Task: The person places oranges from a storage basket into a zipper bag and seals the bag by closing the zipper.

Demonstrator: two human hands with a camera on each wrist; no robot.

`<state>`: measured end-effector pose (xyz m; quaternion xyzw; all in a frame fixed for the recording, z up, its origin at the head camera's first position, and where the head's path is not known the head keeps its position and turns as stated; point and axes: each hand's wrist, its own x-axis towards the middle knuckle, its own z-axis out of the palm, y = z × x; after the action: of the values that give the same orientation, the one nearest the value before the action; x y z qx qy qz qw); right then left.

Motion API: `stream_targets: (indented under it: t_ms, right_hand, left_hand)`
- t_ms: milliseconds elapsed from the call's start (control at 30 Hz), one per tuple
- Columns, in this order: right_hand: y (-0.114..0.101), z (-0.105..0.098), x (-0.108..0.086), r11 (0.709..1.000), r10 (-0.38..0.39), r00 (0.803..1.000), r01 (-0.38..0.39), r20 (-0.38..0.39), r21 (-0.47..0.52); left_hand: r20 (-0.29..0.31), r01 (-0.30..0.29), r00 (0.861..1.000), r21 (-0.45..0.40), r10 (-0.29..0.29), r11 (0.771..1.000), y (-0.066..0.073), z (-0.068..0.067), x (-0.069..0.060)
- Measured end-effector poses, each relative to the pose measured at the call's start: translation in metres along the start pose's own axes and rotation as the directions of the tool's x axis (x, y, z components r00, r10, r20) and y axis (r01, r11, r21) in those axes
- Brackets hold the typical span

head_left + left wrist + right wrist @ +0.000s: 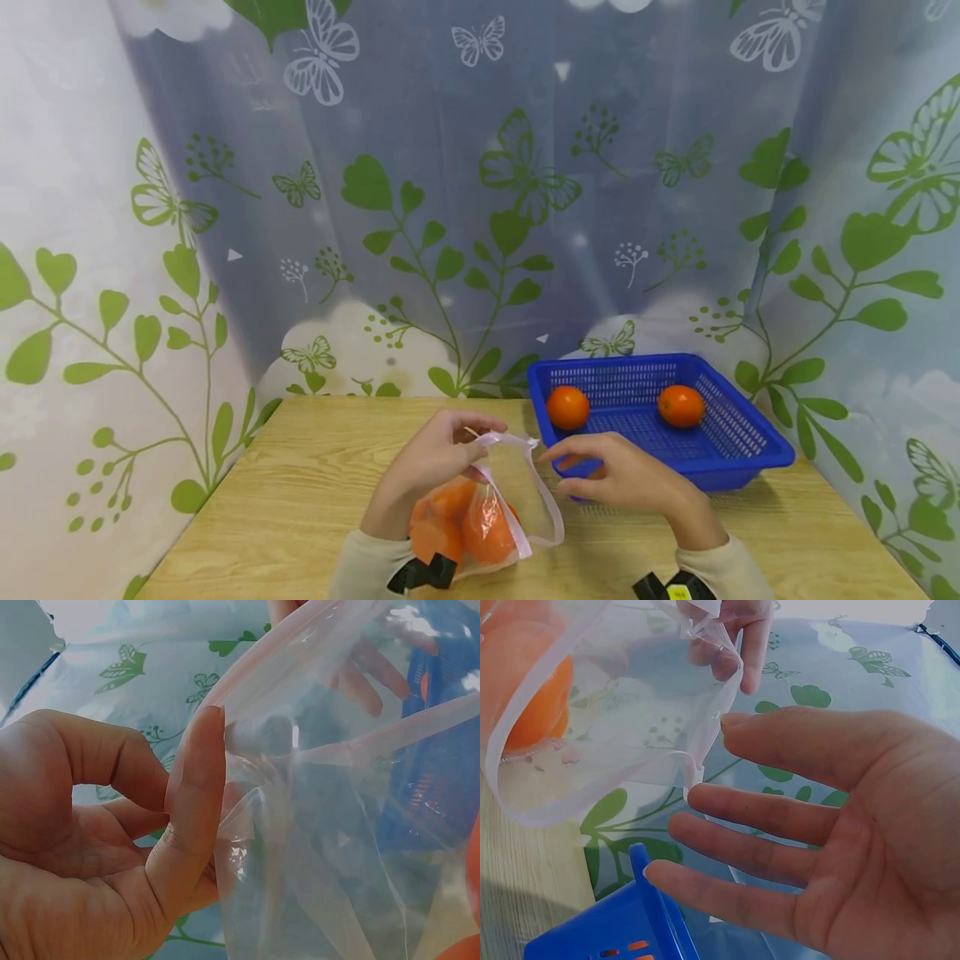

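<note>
plainly, a clear bag (pixel 504 507) with a pale pink rim is pinched near its mouth between the thumb and fingers of the left hand (pixel 442 454). its filled bottom is rested on the wooden table (pixel 315 492), close to the person, and its mouth is held up. orange fruits (pixel 491 529) are seen through the film; their exact number cannot be told. the right hand (pixel 630 479) is held just beside the other side of the mouth, thumb and fingers parted, with nothing gripped; whether the rim is touched by a fingertip cannot be told. the hands are set apart, with the bag's mouth between them. beyond the right hand a blue basket (pixel 735 408) is placed, in which one loose fruit (pixel 567 408) is seen near the left wall and a second fruit (pixel 681 406) farther right. the table is backed by a printed backdrop (pixel 637 100).
</note>
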<state>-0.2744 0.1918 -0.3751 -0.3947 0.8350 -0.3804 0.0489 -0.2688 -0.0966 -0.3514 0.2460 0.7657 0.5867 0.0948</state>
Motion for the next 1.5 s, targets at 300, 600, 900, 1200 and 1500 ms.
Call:
stream_targets:
  t_ms: [300,600,900,1200,1500]
  right_hand:
    - [-0.002,-0.006,0.000,0.999,0.039,0.999,-0.039,0.000,-0.002]
    - [-0.002,-0.024,0.009,0.993,0.005,1.000,-0.007,-0.019,-0.114]
    - [0.014,-0.057,0.017,0.961,0.061,0.997,-0.068,-0.037,-0.268]
    - [0.043,-0.089,0.029,0.938,0.130,0.991,-0.125,-0.005,-0.322]
    - [0.065,-0.119,0.038,0.907,0.245,0.968,-0.211,0.049,-0.365]
  left_hand:
    - [-0.002,0.015,1.000,0.003,-0.015,1.000,-0.001,0.001,0.001]
    - [-0.014,0.010,1.000,0.001,-0.010,1.000,-0.003,0.000,0.000]
    - [-0.014,0.012,1.000,-0.012,-0.012,1.000,-0.003,0.000,0.000]
    - [-0.005,-0.003,1.000,-0.018,0.003,1.000,-0.003,-0.003,-0.001]
    - [-0.020,0.010,1.000,-0.017,-0.010,1.000,-0.003,-0.004,0.000]
